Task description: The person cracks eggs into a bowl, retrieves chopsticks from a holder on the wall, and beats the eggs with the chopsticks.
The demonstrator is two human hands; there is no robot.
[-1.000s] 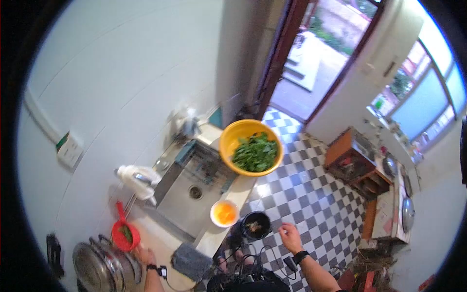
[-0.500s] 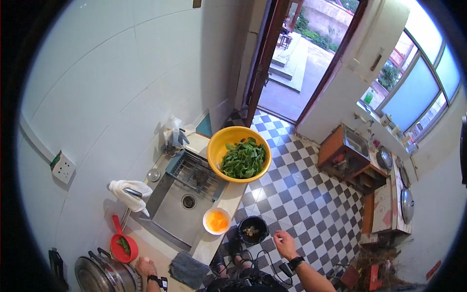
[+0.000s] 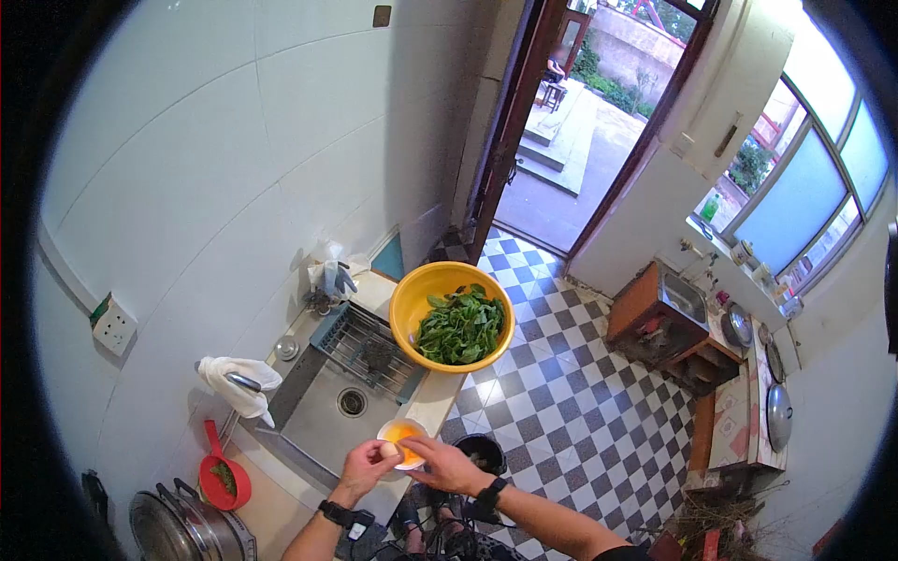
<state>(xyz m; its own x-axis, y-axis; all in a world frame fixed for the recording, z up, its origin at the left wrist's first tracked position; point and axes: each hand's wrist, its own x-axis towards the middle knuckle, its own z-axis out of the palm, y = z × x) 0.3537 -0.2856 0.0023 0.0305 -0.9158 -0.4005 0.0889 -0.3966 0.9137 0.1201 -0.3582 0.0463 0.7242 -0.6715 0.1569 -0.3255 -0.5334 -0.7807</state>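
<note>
Over the front edge of a white bowl (image 3: 403,429) with orange-yellow egg in it, my left hand (image 3: 366,467) has its fingers closed on a pale egg (image 3: 388,451). My right hand (image 3: 448,467) is at the bowl's right side, fingers stretched out and reaching over the rim, with nothing visible in them. The bowl stands on the counter edge beside the sink (image 3: 323,421). Behind it, a yellow basin (image 3: 405,318) holds green leaves (image 3: 460,326).
A red ladle (image 3: 239,483) with greens and a steel pot (image 3: 201,525) are at the lower left. A black bucket (image 3: 492,454) stands on the checkered floor. A rack (image 3: 369,351) spans the sink. Outside the open doorway, a person (image 3: 555,68) sits.
My left hand has moved from beside the pot to the bowl and now holds an egg. My right hand has come left from beyond the bucket to the bowl.
</note>
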